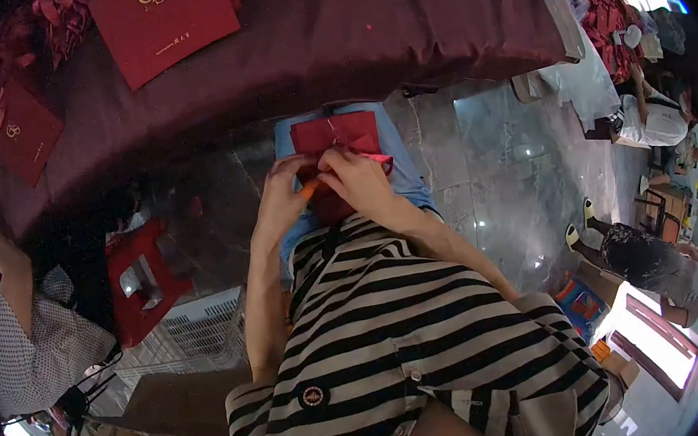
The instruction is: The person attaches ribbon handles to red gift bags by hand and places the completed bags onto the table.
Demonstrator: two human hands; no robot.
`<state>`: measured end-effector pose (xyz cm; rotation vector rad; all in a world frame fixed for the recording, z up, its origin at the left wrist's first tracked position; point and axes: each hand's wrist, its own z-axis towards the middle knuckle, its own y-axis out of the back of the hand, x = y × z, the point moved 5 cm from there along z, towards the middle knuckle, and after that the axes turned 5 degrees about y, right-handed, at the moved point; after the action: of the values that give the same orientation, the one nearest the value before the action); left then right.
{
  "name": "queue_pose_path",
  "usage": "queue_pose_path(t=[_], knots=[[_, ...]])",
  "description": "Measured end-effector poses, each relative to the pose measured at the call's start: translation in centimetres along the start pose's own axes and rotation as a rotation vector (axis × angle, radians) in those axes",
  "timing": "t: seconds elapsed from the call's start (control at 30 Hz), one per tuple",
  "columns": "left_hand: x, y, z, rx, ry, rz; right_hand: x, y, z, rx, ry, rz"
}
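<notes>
A dark red paper bag or folder [360, 124] lies on my lap, over blue trousers. My left hand [280, 193] is closed at its left side, fingers curled and pinched on the red material. My right hand [357, 183] is closed too, its fingertips pinching the red piece close to the left fingertips. A small orange item [310, 189] shows at my left thumb; what it is I cannot tell. A shiny red strip [382, 161] sticks out to the right of my right hand. My fingers hide the exact point of contact.
A table with a dark red cloth [303, 42] stands ahead, bearing red bags with gold lettering [168, 23] and heaps of red ribbon [601, 13]. On the left are another person's arm [1, 258], a red stool [136, 272], a white crate [198, 326] and cardboard boxes [181, 409]. Other people are at right.
</notes>
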<state>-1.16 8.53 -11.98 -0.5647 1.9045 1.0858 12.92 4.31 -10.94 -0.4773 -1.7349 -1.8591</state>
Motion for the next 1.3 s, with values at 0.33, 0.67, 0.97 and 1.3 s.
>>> queue_pose_path(t=[0.33,0.67,0.97,1.3], knots=[[-1.8,1.2,-0.1,0.13,0.088,-0.153,-0.4,2.7,1.6,0.078,0.034,-0.021],[-2.5,-0.5,-0.2,-0.023,-0.053,0.089,-4.8,3.9,4.3,0.186,-0.039,0.081],[-3.9,-2.5,-1.1,-0.175,-0.193,-0.033,-3.8,3.8,3.2,0.612,0.068,0.098],[-5.6,-3.3,-1.0,-0.346,-0.356,-0.156,-4.4,6.3,2.6,0.495,0.006,0.479]])
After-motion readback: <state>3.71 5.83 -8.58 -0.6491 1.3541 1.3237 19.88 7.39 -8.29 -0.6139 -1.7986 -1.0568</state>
